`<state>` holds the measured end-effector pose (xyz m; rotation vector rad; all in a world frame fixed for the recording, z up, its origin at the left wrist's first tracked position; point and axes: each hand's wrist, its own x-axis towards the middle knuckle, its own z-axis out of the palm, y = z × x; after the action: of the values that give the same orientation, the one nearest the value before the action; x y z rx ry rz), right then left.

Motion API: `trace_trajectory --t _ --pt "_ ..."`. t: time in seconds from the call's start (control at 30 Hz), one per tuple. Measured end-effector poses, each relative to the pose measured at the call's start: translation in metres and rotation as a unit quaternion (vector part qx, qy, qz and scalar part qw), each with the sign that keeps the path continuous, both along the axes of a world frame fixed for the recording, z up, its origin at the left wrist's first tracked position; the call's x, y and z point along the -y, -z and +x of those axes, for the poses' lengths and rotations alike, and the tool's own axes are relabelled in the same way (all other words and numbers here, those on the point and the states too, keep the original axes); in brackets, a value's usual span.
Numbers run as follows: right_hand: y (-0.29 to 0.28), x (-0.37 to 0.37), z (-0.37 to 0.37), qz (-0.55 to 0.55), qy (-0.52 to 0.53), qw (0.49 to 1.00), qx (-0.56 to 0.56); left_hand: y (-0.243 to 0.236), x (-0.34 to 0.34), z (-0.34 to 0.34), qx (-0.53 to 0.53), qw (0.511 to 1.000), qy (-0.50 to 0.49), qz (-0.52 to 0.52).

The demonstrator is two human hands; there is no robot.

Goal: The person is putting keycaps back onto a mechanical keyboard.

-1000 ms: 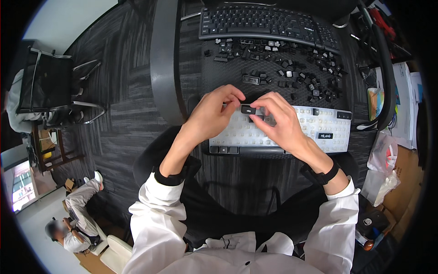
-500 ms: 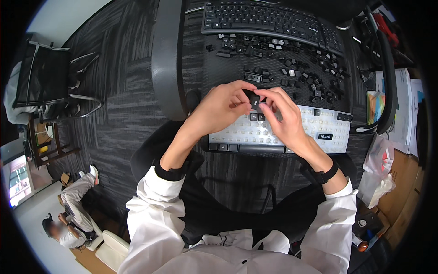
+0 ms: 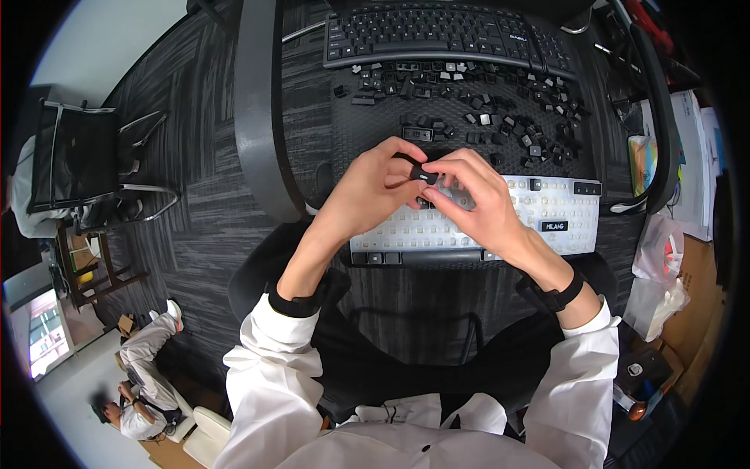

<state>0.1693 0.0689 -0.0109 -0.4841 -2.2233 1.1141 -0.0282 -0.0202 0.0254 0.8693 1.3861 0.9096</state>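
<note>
Keycap (image 3: 424, 175) lifted up off the board (image 3: 500, 223) since earlier, now pinched by both hands.
Best seated square at board's 10 o'clock, pressed evenly.

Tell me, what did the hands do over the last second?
Both hands lifted the small black keycap slightly up from the white keyboard toward the loose keycaps, holding it throughout. The keyboards and the scattered caps stayed put.
</note>
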Motion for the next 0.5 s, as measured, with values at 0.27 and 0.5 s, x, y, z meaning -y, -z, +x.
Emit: trace_trajectory --t 0.27,0.5 --pt "0.0043 -0.0033 0.0014 0.031 -0.015 0.999 0.02 0.0062 0.0033 -0.0077 0.015 0.999 0.035 0.002" --pt "0.003 -0.0036 -0.0021 0.033 -0.011 0.999 0.016 0.0085 0.0052 -0.0096 -0.013 0.999 -0.002 0.038"
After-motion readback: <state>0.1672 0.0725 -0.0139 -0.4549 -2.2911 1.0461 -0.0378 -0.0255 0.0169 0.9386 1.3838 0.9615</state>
